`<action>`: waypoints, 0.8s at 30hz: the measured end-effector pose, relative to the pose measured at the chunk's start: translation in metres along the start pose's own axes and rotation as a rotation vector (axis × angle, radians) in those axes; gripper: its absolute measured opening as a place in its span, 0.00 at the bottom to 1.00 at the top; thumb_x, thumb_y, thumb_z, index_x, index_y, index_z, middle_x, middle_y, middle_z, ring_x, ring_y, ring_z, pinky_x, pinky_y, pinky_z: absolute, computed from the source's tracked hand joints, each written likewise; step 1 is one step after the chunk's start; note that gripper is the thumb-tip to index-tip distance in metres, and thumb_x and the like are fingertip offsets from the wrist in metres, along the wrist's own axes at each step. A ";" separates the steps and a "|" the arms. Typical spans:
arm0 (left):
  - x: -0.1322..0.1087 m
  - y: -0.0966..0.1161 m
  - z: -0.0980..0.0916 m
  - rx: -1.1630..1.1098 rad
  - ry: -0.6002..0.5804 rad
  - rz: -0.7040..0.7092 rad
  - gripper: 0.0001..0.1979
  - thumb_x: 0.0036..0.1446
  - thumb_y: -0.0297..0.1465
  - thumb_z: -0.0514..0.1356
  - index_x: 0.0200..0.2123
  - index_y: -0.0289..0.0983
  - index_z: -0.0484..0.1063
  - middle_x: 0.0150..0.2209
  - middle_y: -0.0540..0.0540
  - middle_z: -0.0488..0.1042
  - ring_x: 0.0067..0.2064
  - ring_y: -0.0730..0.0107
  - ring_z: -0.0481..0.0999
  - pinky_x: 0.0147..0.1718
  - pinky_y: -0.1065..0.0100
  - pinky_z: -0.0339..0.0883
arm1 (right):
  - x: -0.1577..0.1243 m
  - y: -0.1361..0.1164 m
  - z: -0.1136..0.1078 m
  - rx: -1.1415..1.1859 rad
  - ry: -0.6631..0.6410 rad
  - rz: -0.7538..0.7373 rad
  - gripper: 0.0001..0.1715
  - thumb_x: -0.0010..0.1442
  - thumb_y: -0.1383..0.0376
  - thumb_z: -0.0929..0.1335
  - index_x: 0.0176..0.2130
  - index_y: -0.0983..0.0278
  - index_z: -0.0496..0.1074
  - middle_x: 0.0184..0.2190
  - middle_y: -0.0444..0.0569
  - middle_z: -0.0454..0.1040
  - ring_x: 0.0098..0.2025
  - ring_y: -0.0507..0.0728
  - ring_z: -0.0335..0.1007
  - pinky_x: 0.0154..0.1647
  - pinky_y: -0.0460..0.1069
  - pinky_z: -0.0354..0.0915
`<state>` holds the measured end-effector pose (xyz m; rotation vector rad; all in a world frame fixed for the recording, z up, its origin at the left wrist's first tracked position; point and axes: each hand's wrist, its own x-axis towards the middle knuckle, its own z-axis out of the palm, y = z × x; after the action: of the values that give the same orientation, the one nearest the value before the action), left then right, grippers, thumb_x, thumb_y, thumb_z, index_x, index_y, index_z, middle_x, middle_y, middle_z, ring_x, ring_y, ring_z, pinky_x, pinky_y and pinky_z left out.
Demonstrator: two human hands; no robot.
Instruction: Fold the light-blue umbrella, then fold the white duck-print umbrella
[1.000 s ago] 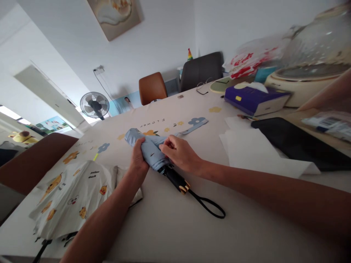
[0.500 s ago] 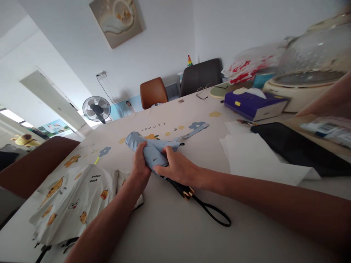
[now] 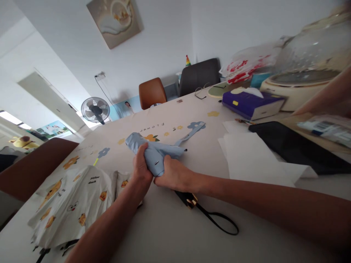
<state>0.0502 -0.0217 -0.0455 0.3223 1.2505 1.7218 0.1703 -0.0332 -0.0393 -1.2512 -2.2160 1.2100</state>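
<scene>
Wrapping round the pale blue, folded fabric umbrella, the left hand holds its upper part, thumb laid along the cloth and the other fingers largely hidden behind it; the right hand is closed about the lower end, its fingertips out of sight beneath the fabric. The umbrella lies slantwise over the middle of the white, flower-printed tabletop; whether it touches the surface cannot be told. A pale blue fabric strap extends from it across a printed blue flower. Its black handle with gold-coloured trim, partly covered by the right hand, ends in a black cord loop. Tabletop lettering reads "FLOWER", inverted to the viewer; fainter print farther left is illegible. The off-white, cartoon-printed fabric umbrella at left bears "yellow duck"; the left forearm covers part of it, and its dark shaft is cut off by the lower edge. Red print on the translucent white plastic bag cannot be read, nor can the label on the clear plastic packet, which the right edge crops
</scene>
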 end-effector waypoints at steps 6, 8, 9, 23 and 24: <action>0.002 0.001 0.004 0.017 -0.056 -0.014 0.10 0.45 0.32 0.62 0.33 0.34 0.71 0.31 0.46 0.73 0.29 0.70 0.73 0.35 0.67 0.70 | 0.001 0.004 0.000 0.136 -0.076 0.028 0.17 0.43 0.63 0.65 0.34 0.68 0.62 0.20 0.48 0.69 0.20 0.54 0.68 0.15 0.45 0.59; 0.004 0.004 0.005 0.012 -0.058 -0.033 0.10 0.45 0.32 0.62 0.33 0.34 0.71 0.30 0.46 0.73 0.30 0.69 0.73 0.36 0.67 0.70 | 0.000 0.005 -0.001 0.175 -0.099 0.018 0.13 0.43 0.64 0.64 0.31 0.66 0.61 0.17 0.46 0.67 0.18 0.54 0.66 0.13 0.44 0.58; 0.006 0.007 0.004 0.012 -0.052 -0.044 0.10 0.45 0.33 0.62 0.32 0.35 0.71 0.30 0.47 0.73 0.30 0.69 0.74 0.36 0.67 0.70 | 0.000 0.005 0.000 0.196 -0.115 0.005 0.11 0.43 0.64 0.64 0.30 0.65 0.60 0.16 0.44 0.66 0.17 0.53 0.65 0.12 0.44 0.58; 0.034 0.030 -0.012 0.034 -0.012 -0.042 0.08 0.43 0.31 0.60 0.29 0.33 0.70 0.24 0.47 0.72 0.27 0.68 0.74 0.31 0.67 0.71 | -0.002 0.015 0.014 0.577 -0.334 0.043 0.07 0.45 0.65 0.65 0.26 0.63 0.59 0.13 0.39 0.61 0.13 0.50 0.60 0.12 0.45 0.61; 0.033 0.031 -0.012 0.043 -0.007 -0.033 0.07 0.43 0.30 0.59 0.28 0.33 0.70 0.24 0.47 0.71 0.27 0.68 0.74 0.31 0.67 0.71 | -0.002 0.014 0.014 0.586 -0.333 0.060 0.07 0.45 0.65 0.65 0.26 0.63 0.60 0.13 0.40 0.62 0.13 0.51 0.61 0.12 0.46 0.62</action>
<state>0.0089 -0.0028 -0.0345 0.3309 1.2824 1.6663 0.1701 -0.0384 -0.0587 -0.9271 -1.8035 2.0209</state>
